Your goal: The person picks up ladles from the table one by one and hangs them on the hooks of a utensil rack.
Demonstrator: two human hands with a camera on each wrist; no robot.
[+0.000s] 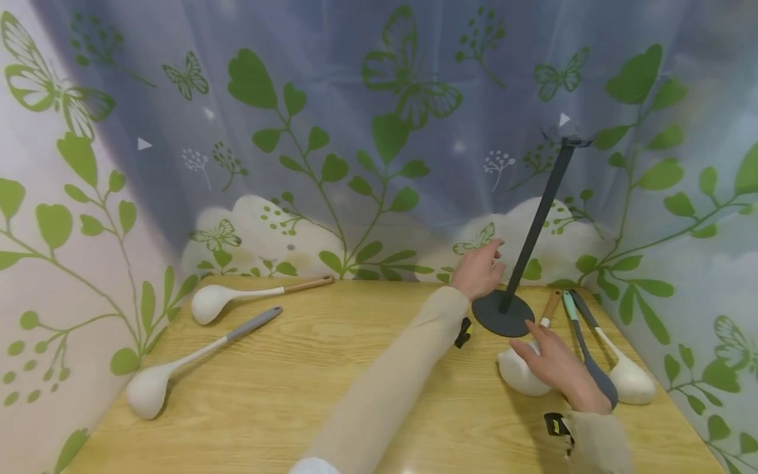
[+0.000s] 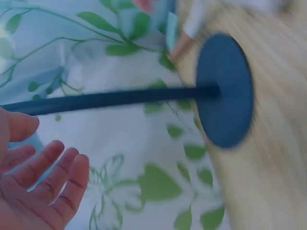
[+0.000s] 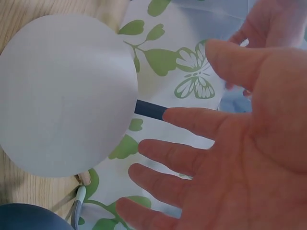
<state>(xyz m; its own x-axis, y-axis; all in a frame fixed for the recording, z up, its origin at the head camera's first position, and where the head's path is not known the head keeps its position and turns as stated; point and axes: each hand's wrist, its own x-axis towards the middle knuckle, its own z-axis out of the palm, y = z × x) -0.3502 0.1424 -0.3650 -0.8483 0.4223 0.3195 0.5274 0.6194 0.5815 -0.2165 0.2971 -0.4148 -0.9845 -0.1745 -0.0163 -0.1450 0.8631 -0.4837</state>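
Observation:
A black upright holder (image 1: 539, 217) with a round base and hooks at its top stands on the table. Just left of its pole is my left hand (image 1: 478, 270), fingers loosely bent and holding nothing; the left wrist view shows the pole (image 2: 120, 99) passing beside the thumb. My right hand (image 1: 559, 368) hovers palm down, fingers spread, over a white ladle (image 1: 516, 374) with a wooden handle. The ladle's bowl (image 3: 67, 96) looks large in the right wrist view, with the fingertips apart from it. Part of that ladle is hidden under the hand in the head view.
Right of my right hand lie a dark ladle (image 1: 599, 380) with a mint handle and a white ladle (image 1: 632, 382) with a grey handle. On the left lie a wooden-handled ladle (image 1: 208, 304) and a grey-handled ladle (image 1: 148, 393). Patterned curtains (image 1: 331, 217) border the table.

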